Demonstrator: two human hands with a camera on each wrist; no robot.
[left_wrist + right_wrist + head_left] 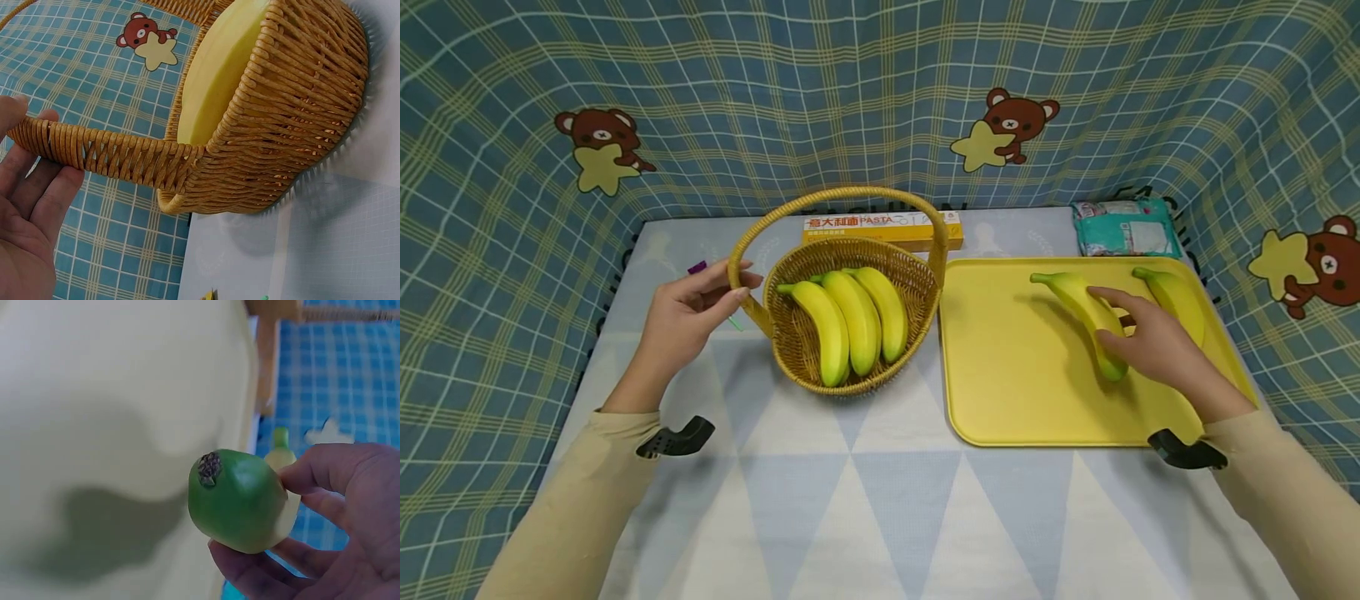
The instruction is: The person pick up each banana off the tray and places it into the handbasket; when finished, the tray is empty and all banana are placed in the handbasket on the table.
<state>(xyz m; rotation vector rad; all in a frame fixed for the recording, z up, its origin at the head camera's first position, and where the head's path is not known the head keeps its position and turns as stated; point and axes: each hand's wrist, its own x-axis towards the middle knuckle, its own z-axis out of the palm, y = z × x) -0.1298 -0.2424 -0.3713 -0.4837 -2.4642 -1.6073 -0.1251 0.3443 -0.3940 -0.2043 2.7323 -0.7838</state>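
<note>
A wicker basket [790, 367] with a tall arched handle holds three yellow bananas [852, 321] lying side by side. My left hand [688, 308] grips the left side of the handle, thumb on one face and fingers behind it, as the left wrist view also shows. Over the yellow tray [992, 392], my right hand [1153, 342] pinches a banana [1078, 304] between thumb and fingers; its shadow falls on the tray below. The green tip of that banana [234, 500] faces the right wrist camera. Another banana [1180, 304] lies at the tray's right side, partly behind my hand.
Behind the basket lies a pasta box [880, 229]. A teal packet [1126, 229] rests at the back right, beyond the tray. A small purple item [697, 267] is near my left fingers. Plaid cloth [850, 100] walls the table at the back and sides.
</note>
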